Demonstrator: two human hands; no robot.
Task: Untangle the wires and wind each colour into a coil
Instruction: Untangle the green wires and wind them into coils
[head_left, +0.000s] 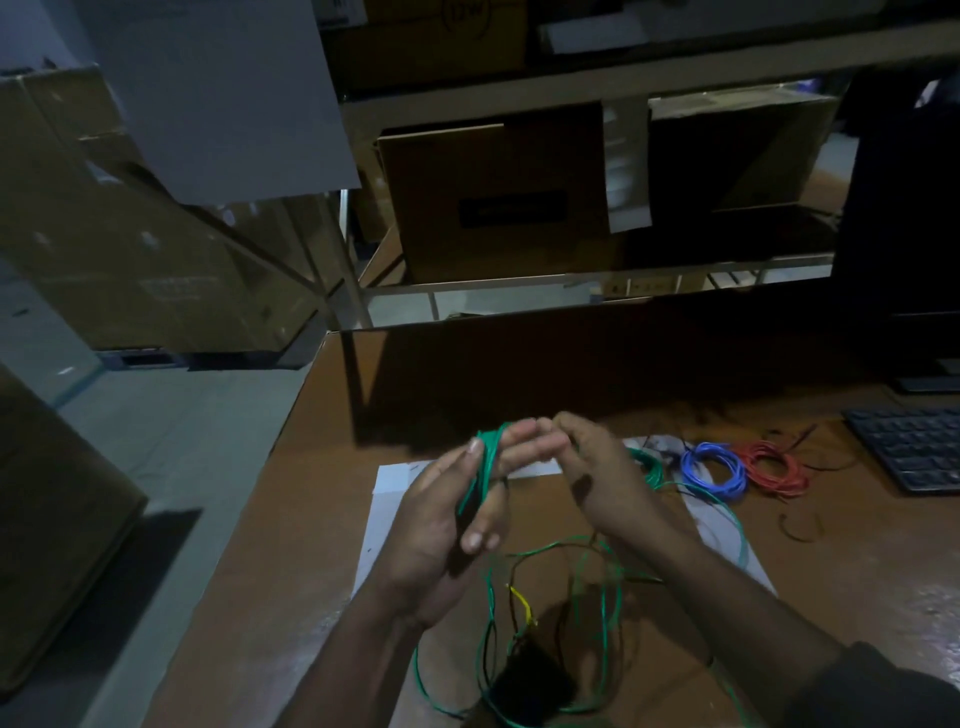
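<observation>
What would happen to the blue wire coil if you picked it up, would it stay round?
The blue coil would probably sag and loosen, since it is thin wire in loose loops with no tie visible. It likely weighs very little. The loose green wire flops in wavy curves on the table, so this wire seems bendy.

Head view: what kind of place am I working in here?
Probably a stockroom or warehouse desk: cardboard boxes fill a metal shelf rack behind the brown table, with a keyboard at its right edge.
</observation>
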